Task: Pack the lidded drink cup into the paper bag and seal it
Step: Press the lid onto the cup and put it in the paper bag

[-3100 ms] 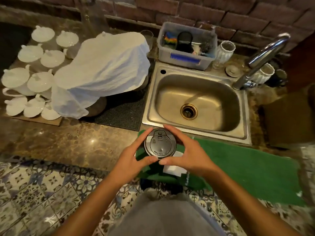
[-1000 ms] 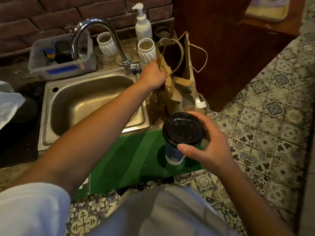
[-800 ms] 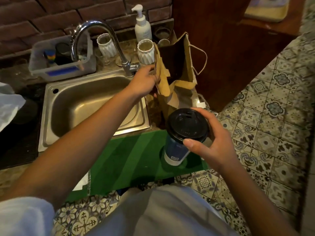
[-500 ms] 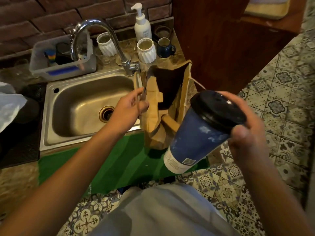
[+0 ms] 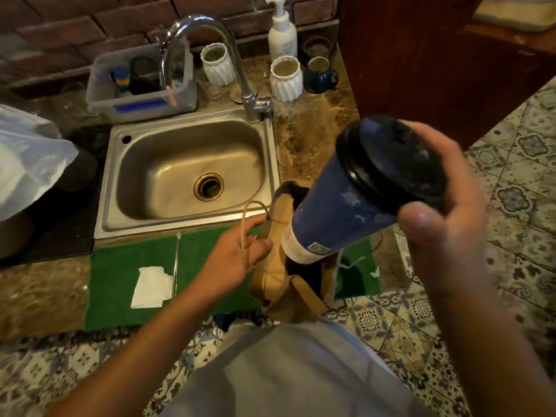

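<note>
My right hand [image 5: 445, 212] grips a tall dark blue drink cup [image 5: 334, 212] by its black lid, held high and tilted with its white base pointing down-left. The cup's base hangs just over the open mouth of a brown paper bag [image 5: 276, 266], which stands on a green mat at the counter's front edge. My left hand [image 5: 237, 260] holds the bag's left rim and its string handle, keeping the mouth open. The bag's inside is dark.
A steel sink [image 5: 186, 176] with a curved tap [image 5: 210, 55] lies behind the green mat [image 5: 120, 281]. A white napkin [image 5: 150, 287] and a thin metal rod [image 5: 176, 266] lie on the mat. White ribbed cups, a blue mug [image 5: 319, 75], a soap pump bottle [image 5: 281, 31] and a plastic tub [image 5: 141, 82] stand at the back.
The bag has come from beside the tap forward onto the green mat. My right hand has lifted the cup off the mat and tilted it over the bag's mouth.
</note>
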Tool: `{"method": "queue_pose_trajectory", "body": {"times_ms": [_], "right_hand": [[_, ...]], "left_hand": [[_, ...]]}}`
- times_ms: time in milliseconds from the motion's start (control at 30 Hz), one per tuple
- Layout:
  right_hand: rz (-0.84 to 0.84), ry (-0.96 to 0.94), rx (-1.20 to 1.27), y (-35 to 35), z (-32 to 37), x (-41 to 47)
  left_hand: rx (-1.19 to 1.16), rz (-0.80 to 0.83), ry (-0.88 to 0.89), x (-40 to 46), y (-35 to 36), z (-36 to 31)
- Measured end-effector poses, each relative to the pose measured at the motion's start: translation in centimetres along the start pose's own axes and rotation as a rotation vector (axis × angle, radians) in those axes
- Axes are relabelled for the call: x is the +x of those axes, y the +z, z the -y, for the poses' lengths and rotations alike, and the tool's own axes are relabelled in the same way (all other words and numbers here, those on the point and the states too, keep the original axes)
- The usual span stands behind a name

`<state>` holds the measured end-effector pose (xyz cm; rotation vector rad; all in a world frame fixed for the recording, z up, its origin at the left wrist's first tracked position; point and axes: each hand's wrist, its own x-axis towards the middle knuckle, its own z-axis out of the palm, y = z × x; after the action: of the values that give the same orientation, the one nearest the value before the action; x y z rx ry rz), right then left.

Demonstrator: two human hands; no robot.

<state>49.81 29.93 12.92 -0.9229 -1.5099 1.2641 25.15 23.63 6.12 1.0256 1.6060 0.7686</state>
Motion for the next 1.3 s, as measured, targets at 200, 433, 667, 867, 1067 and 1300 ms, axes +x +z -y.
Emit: {"method": "queue_pose_trajectory", "body": {"times_ms": [200,433,667,867,1067,1300], "right_hand": [[0.185,0.041,-0.204,-0.2,-1.1,0.4],[0.520,0.134,-0.412,0.3,-1.0,0.3],[0.773,0.076,-0.620,0.8,-1.1,1.3],[0.967,0.014,-0.843,1.8,-1.5,2.9],[1.140,-0.049,-1.200,3.7,-3.3,6.1],[1.304,-0.012,-1.384,7.2,-5.9,7.8]], "left_hand": [[-0.048,-0.052,-0.065,-1.0,-0.1,0.7],[0.120,-0.178,-0.032,-2.0,-0.8,0.4],[0.258,-0.280,-0.026,-2.2,-3.2,0.0],[0.254,-0.298,-0.039,-2.0,-3.9,0.3],[0.245,-0.306,-0.031,-1.5,-4.4,0.2],[0.278,-0.332,-0.024,-1.2,-4.6,0.3]]}}
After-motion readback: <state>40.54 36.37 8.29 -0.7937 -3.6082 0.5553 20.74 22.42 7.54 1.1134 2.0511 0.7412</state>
